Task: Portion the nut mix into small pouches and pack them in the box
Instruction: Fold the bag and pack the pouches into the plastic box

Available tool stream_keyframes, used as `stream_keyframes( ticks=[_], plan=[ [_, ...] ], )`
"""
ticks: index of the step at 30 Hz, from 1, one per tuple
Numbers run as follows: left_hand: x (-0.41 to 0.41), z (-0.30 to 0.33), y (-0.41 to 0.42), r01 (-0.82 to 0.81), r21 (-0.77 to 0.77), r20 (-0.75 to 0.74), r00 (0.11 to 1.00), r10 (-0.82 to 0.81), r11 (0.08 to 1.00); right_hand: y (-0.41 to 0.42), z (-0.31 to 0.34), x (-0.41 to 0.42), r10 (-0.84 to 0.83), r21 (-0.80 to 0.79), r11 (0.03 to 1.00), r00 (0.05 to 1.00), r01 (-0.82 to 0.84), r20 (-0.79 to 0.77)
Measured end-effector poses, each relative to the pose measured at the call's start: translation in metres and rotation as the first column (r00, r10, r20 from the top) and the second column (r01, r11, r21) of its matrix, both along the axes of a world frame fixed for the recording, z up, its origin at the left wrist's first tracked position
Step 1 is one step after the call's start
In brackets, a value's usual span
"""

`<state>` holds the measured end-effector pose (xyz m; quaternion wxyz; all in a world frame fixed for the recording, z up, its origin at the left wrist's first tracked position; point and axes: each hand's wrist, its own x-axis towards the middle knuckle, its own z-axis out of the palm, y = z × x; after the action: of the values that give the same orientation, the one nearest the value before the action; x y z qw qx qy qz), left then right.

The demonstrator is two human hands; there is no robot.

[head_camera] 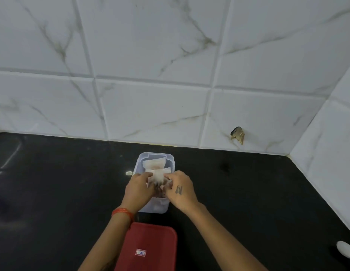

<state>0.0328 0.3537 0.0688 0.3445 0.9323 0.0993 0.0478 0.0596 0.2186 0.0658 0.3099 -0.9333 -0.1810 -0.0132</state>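
A translucent plastic box (pixel 141 159) stands on the black counter, its long side running away from me. Small clear pouches (pixel 153 163) of nut mix lie inside it at the far end. Over the box's near half, my left hand (pixel 138 189) and my right hand (pixel 180 189) together pinch one small clear pouch (pixel 158 175) by its two sides. The nut mix inside that pouch is mostly hidden by my fingers.
A red lid (pixel 150 247) with a small sticker lies on the counter (pixel 53 192) just in front of the box, between my forearms. A white spoon-like object (pixel 346 249) shows at the right edge. White marble-look tile walls (pixel 150 104) close the back and right.
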Motion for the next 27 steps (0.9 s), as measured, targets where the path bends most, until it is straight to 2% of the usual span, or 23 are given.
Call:
stream_keyframes(
  ticks=[3,5,8,10,12,15,18,20,23,25,27],
  plan=[
    [-0.003,0.0,0.004,0.058,0.096,0.054,0.997,-0.063,0.994,0.0,0.005,-0.001,0.052,-0.145,0.989,0.994,-0.038,0.093],
    [-0.001,0.0,0.007,0.182,0.126,0.071,0.979,-0.192,0.975,-0.001,0.006,0.001,0.15,-0.206,0.97,0.986,-0.132,0.073],
    [0.007,-0.007,0.013,0.395,0.225,-0.106,0.919,-0.38,0.891,0.0,0.005,0.007,0.27,-0.312,0.908,0.96,-0.281,-0.078],
    [0.012,-0.014,0.018,0.454,0.36,-0.224,0.89,-0.396,0.815,0.001,0.003,0.01,0.275,-0.395,0.864,0.95,-0.312,-0.149],
    [0.015,-0.02,0.021,0.484,0.43,-0.299,0.873,-0.385,0.762,0.002,0.003,0.012,0.272,-0.463,0.823,0.944,-0.328,-0.186],
    [0.02,-0.022,0.021,0.524,0.487,-0.386,0.847,-0.366,0.698,0.007,0.005,0.014,0.257,-0.558,0.752,0.935,-0.352,-0.244],
    [0.024,-0.019,0.02,0.553,0.475,-0.448,0.822,-0.353,0.684,0.012,0.007,0.016,0.225,-0.601,0.708,0.925,-0.371,-0.306],
    [0.024,-0.019,0.019,0.563,0.476,-0.455,0.815,-0.358,0.676,0.014,0.007,0.016,0.214,-0.586,0.719,0.921,-0.373,-0.325],
    [0.02,-0.023,0.02,0.509,0.514,-0.371,0.858,-0.356,0.691,0.013,0.007,0.015,0.216,-0.463,0.812,0.92,-0.355,-0.326],
    [0.014,-0.025,0.021,0.431,0.495,-0.206,0.902,-0.38,0.754,0.01,0.001,0.015,0.241,-0.283,0.902,0.924,-0.326,-0.297],
    [0.007,-0.026,0.024,0.377,0.316,0.02,0.915,-0.403,0.871,0.008,-0.005,0.008,0.236,-0.051,0.966,0.947,-0.253,-0.216]
  ],
)
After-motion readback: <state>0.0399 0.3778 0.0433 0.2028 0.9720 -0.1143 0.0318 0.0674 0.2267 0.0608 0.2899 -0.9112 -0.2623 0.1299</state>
